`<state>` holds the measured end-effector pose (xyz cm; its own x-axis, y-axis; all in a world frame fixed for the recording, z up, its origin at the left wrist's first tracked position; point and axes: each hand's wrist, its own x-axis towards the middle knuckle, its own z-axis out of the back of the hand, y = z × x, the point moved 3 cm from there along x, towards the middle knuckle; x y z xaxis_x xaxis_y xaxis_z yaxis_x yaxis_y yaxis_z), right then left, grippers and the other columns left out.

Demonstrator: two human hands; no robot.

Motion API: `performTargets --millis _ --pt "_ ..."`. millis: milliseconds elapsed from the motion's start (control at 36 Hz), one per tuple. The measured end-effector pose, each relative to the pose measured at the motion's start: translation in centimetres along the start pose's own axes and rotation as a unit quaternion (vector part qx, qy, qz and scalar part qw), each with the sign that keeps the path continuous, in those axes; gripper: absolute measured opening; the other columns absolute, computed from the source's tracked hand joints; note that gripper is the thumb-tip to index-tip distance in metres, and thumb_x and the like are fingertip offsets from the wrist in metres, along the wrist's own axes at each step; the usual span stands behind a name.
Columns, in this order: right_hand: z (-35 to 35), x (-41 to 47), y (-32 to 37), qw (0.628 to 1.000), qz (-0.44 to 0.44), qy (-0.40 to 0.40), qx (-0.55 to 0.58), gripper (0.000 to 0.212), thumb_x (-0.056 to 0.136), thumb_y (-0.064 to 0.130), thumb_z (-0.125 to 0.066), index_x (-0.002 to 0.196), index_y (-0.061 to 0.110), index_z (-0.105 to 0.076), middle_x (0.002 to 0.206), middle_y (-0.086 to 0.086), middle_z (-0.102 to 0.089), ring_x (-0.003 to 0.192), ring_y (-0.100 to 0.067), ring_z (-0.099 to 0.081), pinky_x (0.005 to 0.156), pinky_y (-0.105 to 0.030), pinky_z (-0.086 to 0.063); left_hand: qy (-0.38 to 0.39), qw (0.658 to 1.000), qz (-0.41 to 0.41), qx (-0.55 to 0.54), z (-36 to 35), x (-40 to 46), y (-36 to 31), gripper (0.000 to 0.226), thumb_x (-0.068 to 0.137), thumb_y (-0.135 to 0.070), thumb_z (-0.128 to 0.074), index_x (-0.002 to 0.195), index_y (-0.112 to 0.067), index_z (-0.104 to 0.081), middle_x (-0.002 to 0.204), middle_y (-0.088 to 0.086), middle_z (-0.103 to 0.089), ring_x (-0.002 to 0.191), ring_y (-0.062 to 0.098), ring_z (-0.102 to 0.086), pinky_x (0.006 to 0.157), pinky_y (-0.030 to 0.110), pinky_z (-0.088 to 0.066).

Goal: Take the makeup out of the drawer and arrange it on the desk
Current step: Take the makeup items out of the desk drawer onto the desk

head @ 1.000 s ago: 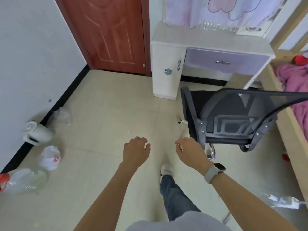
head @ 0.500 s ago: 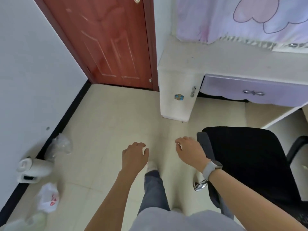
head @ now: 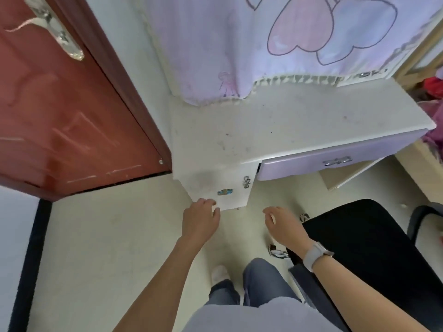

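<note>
Still shut drawer [head: 330, 164], contents hidden

A person stands before a white desk [head: 299, 125] whose pale purple drawer [head: 330, 161] with a silver handle is closed under the top. The left hand [head: 200, 220] hangs with loosely curled fingers just in front of the desk's white side cabinet [head: 215, 185], and the right hand [head: 285, 227], a pale grey watch [head: 314, 256] on its wrist, hovers empty beside a black office chair [head: 374, 248]. A red-brown wooden door [head: 60, 116] stands left of the desk, and a lilac cloth with heart outlines [head: 275, 44] hangs down over the desk's back edge.
</note>
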<state>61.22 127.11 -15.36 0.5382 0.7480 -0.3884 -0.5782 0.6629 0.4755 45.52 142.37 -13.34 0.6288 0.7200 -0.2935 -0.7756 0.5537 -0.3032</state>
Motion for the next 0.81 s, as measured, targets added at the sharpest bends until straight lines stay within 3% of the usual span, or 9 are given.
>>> performTargets --millis 306,528,611,667,750,806 --pt "5.9 10.6 -7.4 0.982 -0.123 -0.064 0.124 0.032 0.096 0.016 -0.041 0.121 0.008 -0.059 0.121 -0.009 -0.062 0.113 -0.023 -0.054 0.096 -0.028 -0.038 0.079 0.980 -0.174 0.050 -1.1 16.9 -13.8 0.034 0.096 -0.028 -0.037 0.125 -0.019 -0.052 0.125 0.003 -0.053 0.109 0.023 -0.051 0.090 0.034 -0.038" --pt "9.2 17.3 -16.5 0.944 -0.236 -0.085 0.214 0.030 0.097 0.013 -0.039 0.119 0.003 -0.056 0.115 -0.015 -0.062 0.104 -0.029 -0.058 0.092 -0.035 -0.043 0.091 0.961 -0.248 0.076 -5.3 25.5 -23.6 0.037 0.095 -0.024 -0.039 0.131 -0.019 -0.049 0.133 0.001 -0.047 0.116 0.022 -0.045 0.091 0.033 -0.039" --pt "9.5 19.1 -19.9 0.902 -0.299 -0.113 0.291 0.035 0.097 0.013 -0.036 0.130 0.009 -0.048 0.119 -0.011 -0.059 0.099 -0.025 -0.057 0.082 -0.030 -0.044 0.059 0.952 -0.287 0.086 -7.1 27.6 -26.2 0.039 0.093 -0.022 -0.041 0.131 -0.018 -0.049 0.137 0.004 -0.045 0.124 0.024 -0.041 0.092 0.035 -0.036" --pt "9.3 20.2 -21.8 0.858 -0.346 -0.137 0.354 0.037 0.096 0.011 -0.034 0.131 0.012 -0.046 0.115 -0.010 -0.059 0.092 -0.024 -0.056 0.077 -0.034 -0.048 0.051 0.950 -0.297 0.083 -8.3 28.7 -27.5 0.040 0.092 -0.021 -0.043 0.131 -0.018 -0.049 0.140 0.005 -0.043 0.129 0.025 -0.036 0.096 0.038 -0.033" --pt "8.3 21.5 -24.4 0.781 -0.408 -0.183 0.437 0.034 0.095 0.009 -0.034 0.126 0.012 -0.047 0.088 -0.007 -0.058 0.070 -0.019 -0.052 0.065 -0.033 -0.046 0.037 0.942 -0.313 0.112 -10.3 30.0 -28.8 0.040 0.088 -0.022 -0.044 0.127 -0.021 -0.048 0.140 0.003 -0.040 0.130 0.028 -0.032 0.101 0.043 -0.026" --pt "7.7 22.1 -25.4 0.716 -0.432 -0.215 0.505 0.025 0.096 0.010 -0.035 0.116 0.008 -0.049 0.080 -0.008 -0.049 0.065 -0.018 -0.047 0.061 -0.030 -0.044 0.018 0.944 -0.313 0.106 -11.0 30.4 -29.0 0.038 0.087 -0.023 -0.044 0.124 -0.022 -0.051 0.138 0.005 -0.043 0.128 0.031 -0.035 0.100 0.046 -0.026"
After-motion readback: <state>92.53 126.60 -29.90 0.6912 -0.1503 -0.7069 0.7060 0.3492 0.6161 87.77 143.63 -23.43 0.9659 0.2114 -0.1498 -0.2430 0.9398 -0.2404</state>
